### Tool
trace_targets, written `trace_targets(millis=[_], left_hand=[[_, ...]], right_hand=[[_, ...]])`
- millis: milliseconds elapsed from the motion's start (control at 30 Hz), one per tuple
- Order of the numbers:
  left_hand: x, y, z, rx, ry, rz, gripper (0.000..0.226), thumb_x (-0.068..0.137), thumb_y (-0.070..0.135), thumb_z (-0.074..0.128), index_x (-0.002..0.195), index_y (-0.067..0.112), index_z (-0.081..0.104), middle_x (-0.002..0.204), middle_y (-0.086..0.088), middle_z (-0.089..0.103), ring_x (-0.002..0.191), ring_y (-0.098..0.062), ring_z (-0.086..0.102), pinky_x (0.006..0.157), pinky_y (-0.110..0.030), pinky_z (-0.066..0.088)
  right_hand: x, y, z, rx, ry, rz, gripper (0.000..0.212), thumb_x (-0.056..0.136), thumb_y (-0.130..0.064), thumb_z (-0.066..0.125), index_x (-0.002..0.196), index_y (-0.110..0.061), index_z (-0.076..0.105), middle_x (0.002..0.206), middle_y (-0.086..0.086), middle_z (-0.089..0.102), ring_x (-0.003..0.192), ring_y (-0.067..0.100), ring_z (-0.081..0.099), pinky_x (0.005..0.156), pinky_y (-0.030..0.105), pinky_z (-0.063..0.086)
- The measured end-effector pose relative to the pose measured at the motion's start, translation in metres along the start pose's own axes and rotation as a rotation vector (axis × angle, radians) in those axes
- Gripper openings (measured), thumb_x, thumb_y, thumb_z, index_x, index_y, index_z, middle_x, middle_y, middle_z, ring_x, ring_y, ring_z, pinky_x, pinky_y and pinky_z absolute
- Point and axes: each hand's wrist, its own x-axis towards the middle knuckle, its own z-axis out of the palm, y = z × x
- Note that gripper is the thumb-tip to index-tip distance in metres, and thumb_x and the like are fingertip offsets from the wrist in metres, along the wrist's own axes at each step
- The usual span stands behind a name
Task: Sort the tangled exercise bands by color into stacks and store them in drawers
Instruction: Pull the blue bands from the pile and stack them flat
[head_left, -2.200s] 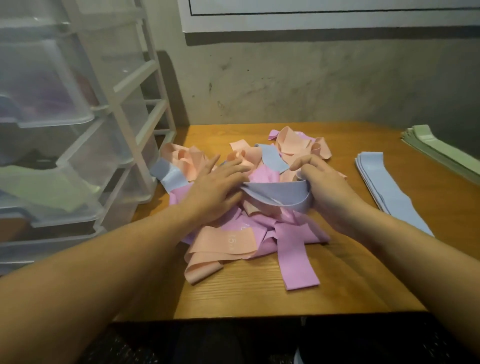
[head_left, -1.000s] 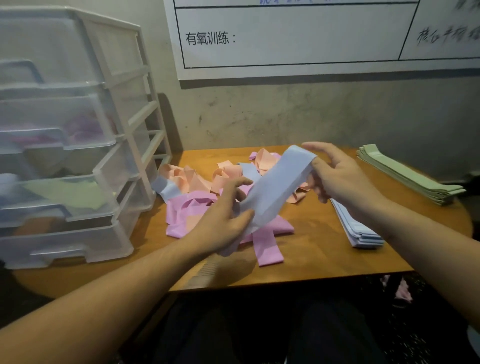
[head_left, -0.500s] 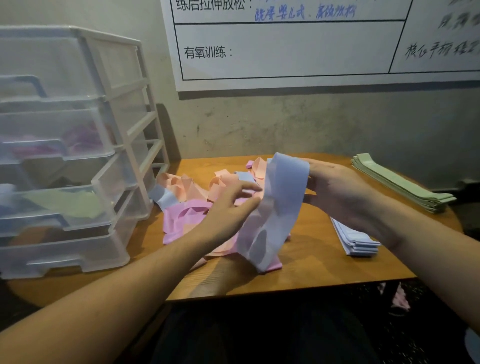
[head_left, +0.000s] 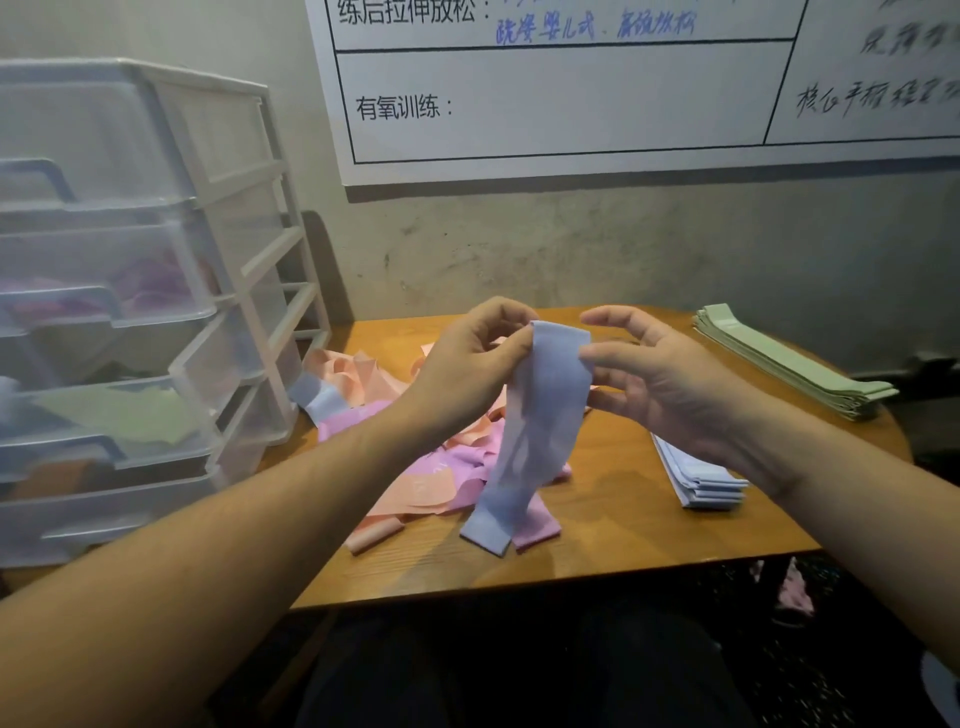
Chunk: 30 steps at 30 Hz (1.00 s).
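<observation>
A blue band hangs between two hands above a wooden tabletop.

The tabletop stands against a scuffed grey wall with a whiteboard at the upper centre. The blue band hangs long axis near vertical, lower end touching the tabletop. The left hand pinches its top corner; the right hand grip is loose, thumb and fingertips at the opposite edge. Behind lies a tangled pile of pink, peach and purple bands. A blue stack sits at right, a green stack further right. The clear drawer unit at left holds purple and green bands.
</observation>
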Motion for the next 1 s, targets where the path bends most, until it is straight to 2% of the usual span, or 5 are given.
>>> trace_targets(millis=[267, 500, 733, 833, 1000], left_hand=[[-0.003, 0.024, 0.013, -0.197, -0.043, -0.179, 0.012, 0.104, 0.017, 0.046, 0.098, 0.016, 0.057, 0.094, -0.006, 0.06, 0.088, -0.019, 0.06, 0.065, -0.035, 0.046], [0.001, 0.036, 0.026, -0.311, -0.127, -0.359, 0.042, 0.106, 0.046, 0.037, 0.125, 0.018, 0.061, 0.102, 0.001, 0.074, 0.084, -0.008, 0.071, 0.082, -0.036, 0.052], [-0.004, 0.045, 0.032, -0.153, -0.162, -0.161, 0.026, 0.1, 0.056, 0.045, 0.113, 0.042, 0.063, 0.115, 0.003, 0.067, 0.105, -0.006, 0.066, 0.093, -0.026, 0.052], [-0.003, 0.046, 0.035, -0.249, -0.19, -0.247, 0.039, 0.1, 0.032, 0.06, 0.135, 0.022, 0.044, 0.106, -0.008, 0.066, 0.075, -0.011, 0.072, 0.063, -0.019, 0.056], [0.001, 0.049, 0.041, -0.312, -0.119, -0.277, 0.027, 0.105, 0.012, 0.047, 0.131, 0.015, 0.05, 0.098, -0.018, 0.07, 0.065, -0.013, 0.068, 0.055, -0.023, 0.055]], right_hand=[[-0.002, -0.004, -0.002, -0.317, 0.154, -0.231, 0.015, 0.089, -0.007, 0.071, 0.103, -0.005, 0.072, 0.083, 0.004, 0.069, 0.072, 0.012, 0.059, 0.07, 0.028, 0.049], [0.0, -0.011, -0.003, -0.393, 0.26, -0.295, 0.009, 0.091, -0.012, 0.07, 0.1, -0.01, 0.071, 0.081, -0.001, 0.07, 0.069, 0.006, 0.061, 0.065, 0.025, 0.049], [0.002, -0.014, -0.004, -0.236, 0.271, -0.269, 0.015, 0.092, -0.013, 0.068, 0.106, -0.008, 0.068, 0.081, -0.002, 0.063, 0.067, 0.007, 0.055, 0.063, 0.024, 0.046], [0.004, -0.014, -0.003, -0.11, 0.231, -0.209, 0.007, 0.093, -0.01, 0.065, 0.097, -0.016, 0.065, 0.081, -0.001, 0.059, 0.065, 0.009, 0.053, 0.058, 0.022, 0.044], [0.008, -0.012, -0.003, 0.1, 0.219, -0.136, 0.011, 0.095, -0.01, 0.063, 0.097, -0.02, 0.061, 0.078, -0.001, 0.065, 0.058, 0.01, 0.053, 0.051, 0.021, 0.043]])
